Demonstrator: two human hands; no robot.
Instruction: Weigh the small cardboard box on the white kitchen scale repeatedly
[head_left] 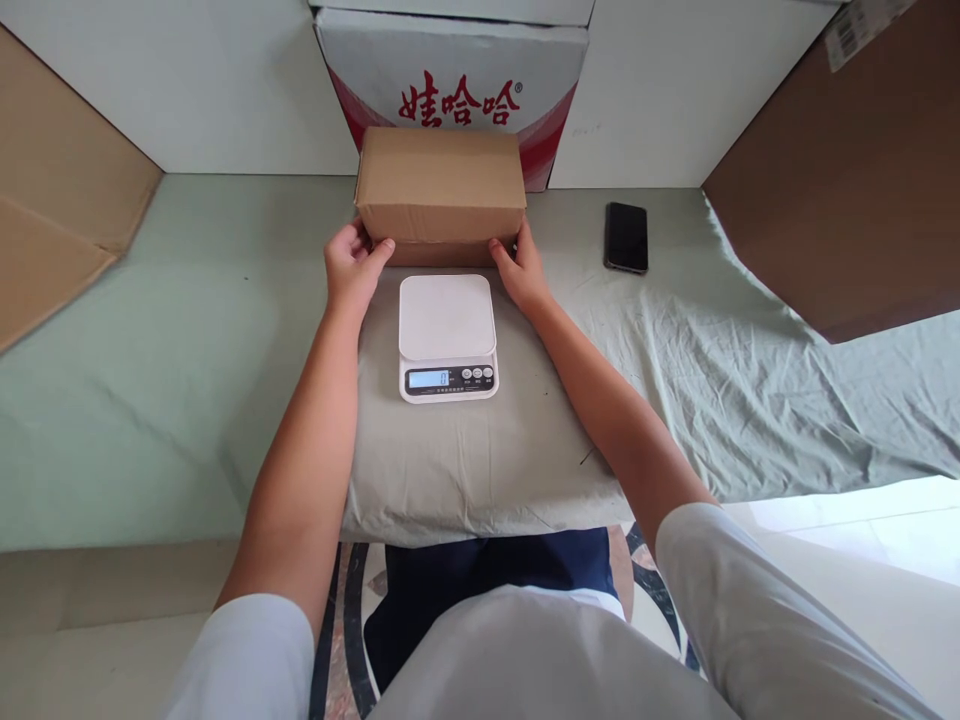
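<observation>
A closed brown cardboard box (441, 180) is held at its two near lower corners, in front of the large white carton. My left hand (354, 262) grips its left corner, thumb on the near face and fingers round the side. At the right corner my right hand (522, 268) does the same, its fingers partly hidden by the box. Just nearer to me, between my forearms, a white digital kitchen scale (448, 318) lies on the cloth with a bare platform and a lit display that seems to read 0.
A black phone (626, 238) lies right of the box. Behind stands a white carton (450, 60) with red lettering. Large brown cardboard pieces flank the left (60, 190) and right (840, 190). A wrinkled pale green cloth (187, 350) covers the table.
</observation>
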